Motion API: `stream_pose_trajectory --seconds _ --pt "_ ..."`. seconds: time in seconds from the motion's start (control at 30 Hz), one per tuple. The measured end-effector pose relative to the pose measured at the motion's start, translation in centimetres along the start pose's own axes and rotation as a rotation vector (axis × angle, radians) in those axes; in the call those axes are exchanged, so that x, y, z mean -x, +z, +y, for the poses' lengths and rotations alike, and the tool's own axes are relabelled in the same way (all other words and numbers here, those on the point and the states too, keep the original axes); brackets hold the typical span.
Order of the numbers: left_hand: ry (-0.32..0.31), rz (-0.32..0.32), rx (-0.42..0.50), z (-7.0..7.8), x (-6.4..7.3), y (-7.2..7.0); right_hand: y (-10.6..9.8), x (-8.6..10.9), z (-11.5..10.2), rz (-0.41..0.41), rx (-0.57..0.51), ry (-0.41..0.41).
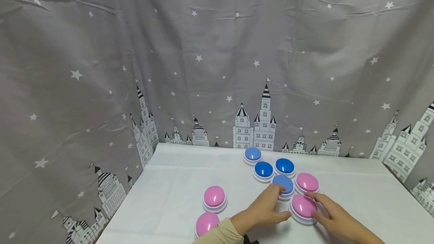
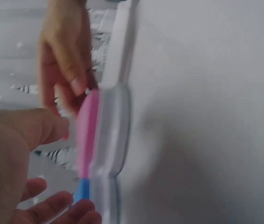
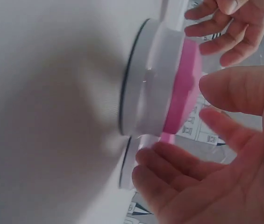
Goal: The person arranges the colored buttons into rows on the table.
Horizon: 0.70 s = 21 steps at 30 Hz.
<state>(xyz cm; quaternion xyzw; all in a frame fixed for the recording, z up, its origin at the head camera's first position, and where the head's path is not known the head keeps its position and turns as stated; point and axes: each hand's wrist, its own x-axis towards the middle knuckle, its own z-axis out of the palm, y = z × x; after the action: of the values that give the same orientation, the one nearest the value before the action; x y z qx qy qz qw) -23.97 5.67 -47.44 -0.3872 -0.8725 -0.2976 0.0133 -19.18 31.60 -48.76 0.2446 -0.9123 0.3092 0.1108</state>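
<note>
A pink push button (image 1: 303,205) on a round white base stands on the table between the two hands. My right hand (image 1: 333,217) is at its right side, fingers spread and relaxed. In the right wrist view, the right thumb (image 3: 237,91) is close to the pink dome (image 3: 183,88), and the other fingers reach beside the base. To the left is my left hand (image 1: 266,208), thumb and fingers apart, its fingertips overlapping a light blue button (image 1: 283,183). The left wrist view shows the left hand (image 2: 15,154) loosely open beside the pink dome (image 2: 88,135).
Another pink button (image 1: 307,181) adjoins this group, with two dark blue buttons (image 1: 263,169) (image 1: 285,166) and a light blue one (image 1: 252,154) farther back. Two more pink buttons (image 1: 214,196) (image 1: 207,223) stand at the left on the white table (image 1: 169,191). A grey castle-print curtain (image 1: 210,67) hangs behind.
</note>
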Motion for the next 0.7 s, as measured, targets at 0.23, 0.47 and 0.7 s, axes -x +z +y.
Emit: stream_pose_trajectory --seconds 0.23,0.47,0.7 --pt "-0.041 0.021 0.015 1.0 -0.1 3.3 -0.2 0.5 0.6 -0.066 -0.113 -0.008" --pt "-0.101 0.081 0.036 0.6 -0.3 3.9 0.4 0.2 1.0 -0.029 -0.126 -0.091" --pt "-0.039 0.101 0.012 0.3 -0.5 3.7 -0.3 -0.1 1.0 -0.135 -0.117 -0.026"
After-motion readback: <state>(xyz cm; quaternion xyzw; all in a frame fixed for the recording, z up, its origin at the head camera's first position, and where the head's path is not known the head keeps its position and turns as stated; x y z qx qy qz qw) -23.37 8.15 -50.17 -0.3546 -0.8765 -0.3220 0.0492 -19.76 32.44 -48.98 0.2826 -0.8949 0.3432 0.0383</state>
